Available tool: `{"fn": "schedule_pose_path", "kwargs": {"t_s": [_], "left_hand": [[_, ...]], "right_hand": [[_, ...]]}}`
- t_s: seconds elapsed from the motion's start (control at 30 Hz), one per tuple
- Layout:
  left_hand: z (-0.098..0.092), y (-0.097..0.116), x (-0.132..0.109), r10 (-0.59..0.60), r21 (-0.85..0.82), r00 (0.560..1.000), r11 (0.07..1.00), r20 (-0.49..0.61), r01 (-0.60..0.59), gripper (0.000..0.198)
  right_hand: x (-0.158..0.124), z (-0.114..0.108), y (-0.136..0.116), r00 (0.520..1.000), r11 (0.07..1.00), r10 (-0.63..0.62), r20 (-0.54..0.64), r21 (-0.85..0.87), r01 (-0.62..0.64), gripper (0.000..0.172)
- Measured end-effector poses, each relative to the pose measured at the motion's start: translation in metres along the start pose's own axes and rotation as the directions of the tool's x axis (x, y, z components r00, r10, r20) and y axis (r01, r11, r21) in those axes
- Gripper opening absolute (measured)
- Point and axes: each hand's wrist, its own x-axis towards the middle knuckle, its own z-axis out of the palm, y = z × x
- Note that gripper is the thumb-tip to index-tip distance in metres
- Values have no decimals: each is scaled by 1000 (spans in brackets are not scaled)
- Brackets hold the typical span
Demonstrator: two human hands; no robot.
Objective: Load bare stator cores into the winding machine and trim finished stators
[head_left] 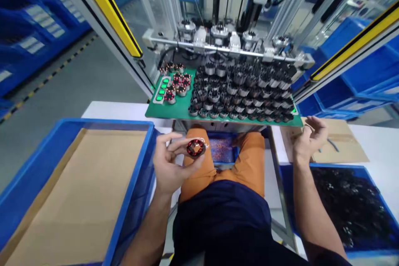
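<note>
My left hand (174, 158) is closed around a small stator (196, 148) with red-copper windings, pinching it between thumb and fingers over my lap. The stator's open ring end faces up towards me. My right hand (311, 137) is raised by the right end of the green board (168, 110), above a cardboard sheet (343, 141). Its fingers are loosely bent and apart, and I see nothing in them. On the board's left part stand several wound stators (181, 89). Dense rows of dark, unwound stator cores (240, 91) cover the rest.
Behind the board is a winding machine with a metal rail (218, 48) and several spindles. A blue bin (152, 126) lined with cardboard stands at left. At right, another blue bin (370, 254) holds dark parts. A blue tray (222, 156) lies below, between my knees.
</note>
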Motion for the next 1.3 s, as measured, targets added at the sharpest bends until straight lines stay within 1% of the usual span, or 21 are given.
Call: {"fn": "schedule_pose_path", "kwargs": {"t_s": [0.03, 0.07, 0.1, 0.13, 0.2, 0.27, 0.33, 0.37, 0.43, 0.5, 0.57, 0.63, 0.7, 0.77, 0.8, 0.93, 1.03, 1.1, 1.17, 1.23, 1.3], "left_hand": [[2, 7, 0, 52, 2, 998, 999, 34, -53, 70], [6, 13, 0, 96, 4, 993, 995, 71, -97, 71], [10, 18, 0, 135, 1, 985, 991, 111, -136, 73], [15, 22, 1, 170, 0, 974, 985, 151, -172, 74], [25, 27, 3, 238, -2, 943, 970, 232, -244, 74], [35, 30, 5, 285, 8, 910, 954, 302, -301, 70], [44, 31, 9, 317, 32, 877, 936, 361, -352, 67], [49, 31, 11, 330, 37, 863, 928, 384, -371, 66], [57, 30, 14, 343, 28, 842, 921, 416, -388, 66], [64, 26, 18, 338, -16, 845, 931, 413, -365, 67], [67, 20, 21, 336, -36, 865, 937, 374, -348, 68], [66, 14, 24, 382, 13, 870, 914, 311, -405, 68], [62, 11, 27, 496, 108, 816, 832, 297, -545, 61], [57, 12, 31, 589, 205, 732, 714, 342, -670, 47], [55, 14, 33, 605, 247, 704, 667, 372, -703, 41], [53, 21, 42, 596, 331, 674, 591, 436, -736, 30], [60, 3, 42, 599, 286, 640, 582, 481, -761, 27], [67, -22, 34, 536, 257, 674, 653, 508, -713, 20], [74, -49, 21, 374, 246, 727, 769, 576, -590, 10], [77, -67, 9, 173, 229, 798, 904, 578, -362, 6], [78, -67, 6, 27, 156, 887, 982, 462, -111, 2]], "right_hand": [[-20, -5, -20, 998, 995, 17, 59, 94, -22, 38], [-40, -9, -41, 979, 982, 30, 203, 179, -67, 35], [-57, -13, -62, 918, 957, 34, 395, 251, -144, 34], [-72, -16, -83, 839, 923, 29, 543, 307, -231, 35], [-90, -20, -119, 679, 851, -12, 734, 365, -378, 40], [-95, -20, -144, 528, 781, -68, 847, 374, -500, 50], [-91, -16, -159, 393, 732, -106, 914, 339, -591, 61], [-88, -14, -163, 343, 711, -114, 932, 318, -628, 63], [-83, -9, -165, 294, 663, -113, 949, 292, -690, 61], [-79, -5, -163, 287, 617, -88, 954, 279, -736, 55], [-76, -4, -160, 296, 597, -42, 954, 261, -759, 52], [-73, -5, -157, 319, 596, 1, 948, 255, -761, 51], [-69, -5, -155, 349, 607, 29, 937, 261, -751, 49], [-65, -4, -153, 366, 625, 49, 929, 257, -737, 47], [-64, -3, -153, 369, 635, 58, 928, 251, -731, 47], [-62, 4, -149, 364, 657, 70, 929, 231, -718, 47], [-61, 6, -142, 376, 666, 79, 923, 232, -709, 51], [-60, 5, -136, 402, 670, 78, 912, 251, -699, 56], [-58, 3, -130, 425, 677, 73, 902, 268, -685, 60], [-58, 2, -127, 442, 692, 78, 894, 271, -669, 61], [-60, 3, -126, 454, 707, 83, 887, 269, -654, 61]]}}
